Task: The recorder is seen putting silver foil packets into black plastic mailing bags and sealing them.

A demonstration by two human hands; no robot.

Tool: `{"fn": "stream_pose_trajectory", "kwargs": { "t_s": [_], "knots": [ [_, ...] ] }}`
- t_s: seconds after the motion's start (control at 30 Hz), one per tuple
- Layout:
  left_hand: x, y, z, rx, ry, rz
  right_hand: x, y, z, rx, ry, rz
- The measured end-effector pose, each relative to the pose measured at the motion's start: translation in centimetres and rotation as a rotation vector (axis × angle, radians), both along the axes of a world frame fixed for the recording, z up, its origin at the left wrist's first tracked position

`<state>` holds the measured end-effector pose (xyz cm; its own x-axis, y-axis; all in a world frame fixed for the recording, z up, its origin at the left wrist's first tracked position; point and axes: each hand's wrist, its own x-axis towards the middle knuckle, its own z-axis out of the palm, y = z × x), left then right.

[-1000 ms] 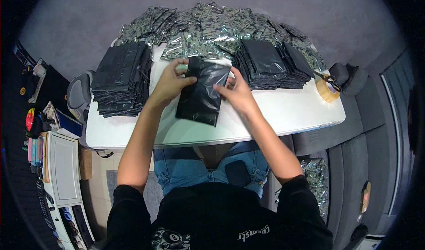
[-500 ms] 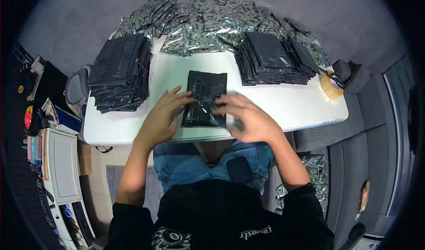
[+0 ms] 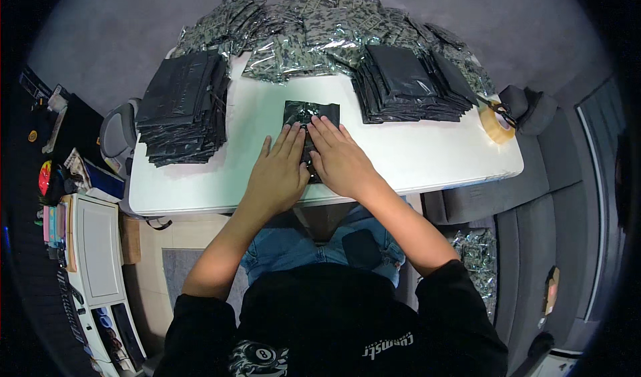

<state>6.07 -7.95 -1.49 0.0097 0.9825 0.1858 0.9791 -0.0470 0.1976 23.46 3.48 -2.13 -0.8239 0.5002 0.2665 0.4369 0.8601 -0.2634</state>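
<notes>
A black plastic mailer bag [image 3: 312,112] lies flat near the front edge of the white table [image 3: 257,110]. Both palms press down on it, side by side. My left hand [image 3: 279,170] covers the bag's left part, fingers stretched out and pointing away from me. Over the right part spreads my right hand [image 3: 340,160], its fingers straight too. Only the bag's far end and a strip between the hands stay visible. Neither hand grips anything.
Black mailer bags form a tall stack [image 3: 177,110] at left and a lower pile [image 3: 404,86] at right. Clear-wrapped camouflage packets [image 3: 327,26] heap along the far edge. A tape roll [image 3: 495,124] and black scissors [image 3: 499,110] sit at the right end, beside a grey sofa [image 3: 524,176].
Both hands have come inward from the bag's sides and now lie flat on top of it, close together. The view has shifted slightly.
</notes>
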Motion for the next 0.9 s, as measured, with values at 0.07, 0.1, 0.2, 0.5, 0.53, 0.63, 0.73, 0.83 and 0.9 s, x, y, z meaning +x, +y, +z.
{"fn": "stream_pose_trajectory", "kwargs": {
  "t_s": [0.07, 0.1, 0.2, 0.5, 0.53, 0.63, 0.73, 0.83, 0.9],
  "knots": [
    [-0.2, -0.1, 0.0, 0.023, 0.002, 0.005, 0.3, 0.1, 0.3, -0.001, -0.014, 0.001],
    [-0.3, -0.4, 0.0, 0.026, 0.004, 0.007, 0.7, 0.2, 0.6, -0.007, -0.003, -0.01],
    [-1.2, -1.2, 0.1, 0.03, -0.031, 0.078, 1.8, 1.2, 1.6, -0.047, 0.065, 0.017],
    [-0.5, -3.4, 3.1, 0.358, -0.25, 0.055, 1.5, -1.6, 3.9, 0.07, -0.073, -0.267],
    [0.0, -3.4, 3.0, 0.334, -0.266, 0.064, 1.4, -2.1, 4.5, -0.022, -0.096, -0.281],
    [-0.1, -3.0, 2.1, 0.292, -0.284, 0.077, 1.8, -1.8, 4.4, -0.048, -0.013, -0.224],
    [-0.7, -2.5, 1.3, 0.235, -0.238, -0.012, 2.1, 0.2, 6.5, -0.351, 0.181, -0.114],
    [-1.4, -1.5, 1.2, 0.178, -0.179, -0.085, 2.8, 3.2, 4.3, -0.092, 0.267, -0.077],
    [-1.9, -0.9, 1.0, 0.117, -0.234, -0.112, 2.9, 3.6, 3.0, -0.121, 0.199, -0.047]
  ]
}}
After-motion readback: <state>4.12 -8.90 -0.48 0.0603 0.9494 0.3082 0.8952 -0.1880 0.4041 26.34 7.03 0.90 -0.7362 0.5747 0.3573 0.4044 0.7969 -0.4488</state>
